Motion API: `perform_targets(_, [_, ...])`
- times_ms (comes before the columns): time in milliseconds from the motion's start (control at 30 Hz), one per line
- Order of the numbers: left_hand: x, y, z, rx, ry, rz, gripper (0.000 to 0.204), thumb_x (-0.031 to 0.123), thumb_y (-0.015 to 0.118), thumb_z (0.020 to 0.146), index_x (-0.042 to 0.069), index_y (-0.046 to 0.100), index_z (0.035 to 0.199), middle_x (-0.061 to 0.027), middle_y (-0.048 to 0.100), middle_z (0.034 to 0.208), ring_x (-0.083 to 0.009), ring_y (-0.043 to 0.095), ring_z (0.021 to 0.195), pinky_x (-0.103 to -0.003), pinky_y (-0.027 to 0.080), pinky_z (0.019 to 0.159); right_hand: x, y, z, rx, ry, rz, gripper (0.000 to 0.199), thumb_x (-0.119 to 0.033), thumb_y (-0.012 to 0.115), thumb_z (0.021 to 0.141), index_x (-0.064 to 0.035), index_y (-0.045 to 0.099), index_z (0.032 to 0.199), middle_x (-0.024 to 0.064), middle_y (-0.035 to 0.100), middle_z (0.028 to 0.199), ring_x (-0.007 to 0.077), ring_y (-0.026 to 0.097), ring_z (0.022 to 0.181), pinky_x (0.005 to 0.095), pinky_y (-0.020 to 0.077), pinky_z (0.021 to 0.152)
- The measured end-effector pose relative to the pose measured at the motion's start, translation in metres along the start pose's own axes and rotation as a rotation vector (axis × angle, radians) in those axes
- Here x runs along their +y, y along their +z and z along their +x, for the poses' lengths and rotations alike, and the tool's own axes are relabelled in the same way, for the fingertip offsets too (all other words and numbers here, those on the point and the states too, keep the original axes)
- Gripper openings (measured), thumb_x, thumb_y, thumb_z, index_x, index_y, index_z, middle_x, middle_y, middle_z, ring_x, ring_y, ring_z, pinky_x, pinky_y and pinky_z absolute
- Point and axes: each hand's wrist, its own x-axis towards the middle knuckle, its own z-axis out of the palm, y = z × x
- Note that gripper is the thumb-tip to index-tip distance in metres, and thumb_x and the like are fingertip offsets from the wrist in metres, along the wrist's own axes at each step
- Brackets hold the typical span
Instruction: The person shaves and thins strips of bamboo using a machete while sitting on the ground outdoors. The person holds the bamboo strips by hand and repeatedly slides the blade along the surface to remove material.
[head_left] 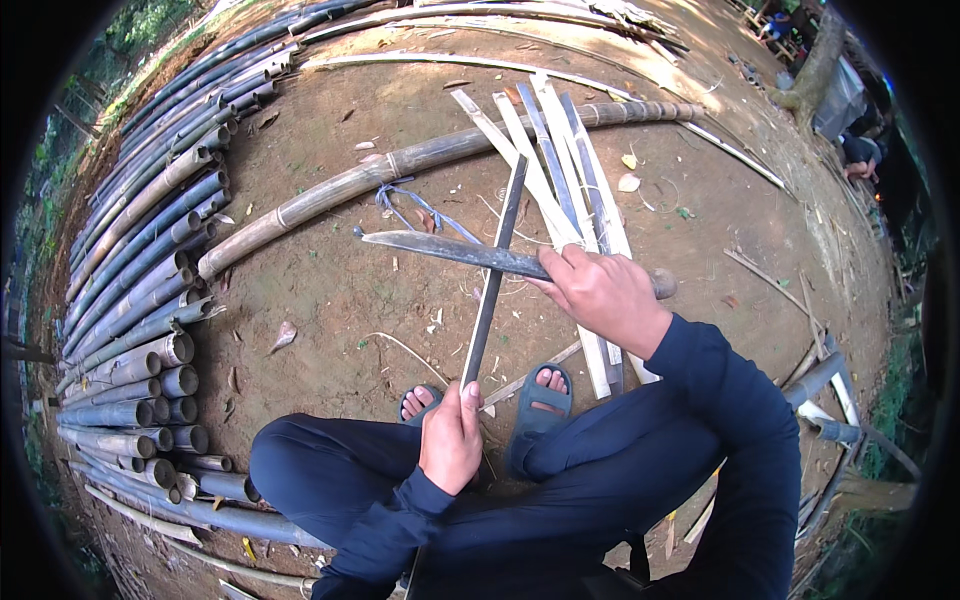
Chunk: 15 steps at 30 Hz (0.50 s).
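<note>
My left hand (450, 440) is closed around the lower part of a long, narrow bamboo strip (484, 315), dark on one face and pale along its edge. The strip slants up and away from me. My right hand (608, 295) grips a machete (440, 248) by its handle, whose rounded wooden end sticks out to the right of the hand. The blade points left and lies across the strip above my left hand. Beneath and beyond the right hand, several split bamboo strips (548, 140) lie side by side, their far ends on a thick bamboo pole (340, 197).
Many cut bamboo poles (150, 240) are stacked along the left. Blue twine (403, 203) lies by the thick pole. My sandalled feet (545, 405) rest on the dirt ground close below the blade. At upper right are a tree trunk (822, 65) and part of another person (860, 160).
</note>
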Motion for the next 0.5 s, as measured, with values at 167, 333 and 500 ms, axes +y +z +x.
perform_targets(167, [0.004,-0.001,-0.006,-0.028,0.035,0.028,0.03,0.023,0.045,0.105,0.0,0.056,0.088,-0.0218,0.056,0.063,-0.0434,0.059,0.061,-0.047,0.043,0.057,0.031,0.006,0.006,-0.038,0.11,-0.065,0.03,-0.034,0.064,0.092,-0.0074,0.06,0.105,0.008,0.059,0.071,0.0249,0.065,0.054,0.036,0.0514,0.046])
perform_targets(333, [-0.004,0.005,-0.01,-0.05,0.028,0.028,0.031,0.024,0.045,0.105,0.0,0.057,0.088,-0.0215,0.056,0.061,-0.0417,0.061,0.062,-0.045,0.045,0.056,0.028,0.008,-0.008,-0.1,0.07,-0.055,0.031,-0.034,0.067,0.09,-0.0083,0.063,0.106,0.0083,0.06,0.073,0.0256,0.064,0.052,0.0381,0.0522,0.047])
perform_targets(500, [-0.003,0.003,-0.015,-0.056,0.066,0.014,0.032,0.024,0.045,0.105,-0.001,0.057,0.087,-0.0196,0.057,0.06,-0.04,0.062,0.059,-0.044,0.046,0.055,0.059,0.012,-0.001,0.014,0.149,-0.075,0.028,-0.034,0.062,0.093,-0.0075,0.061,0.101,0.0087,0.063,0.071,0.0222,0.068,0.057,0.036,0.0534,0.047])
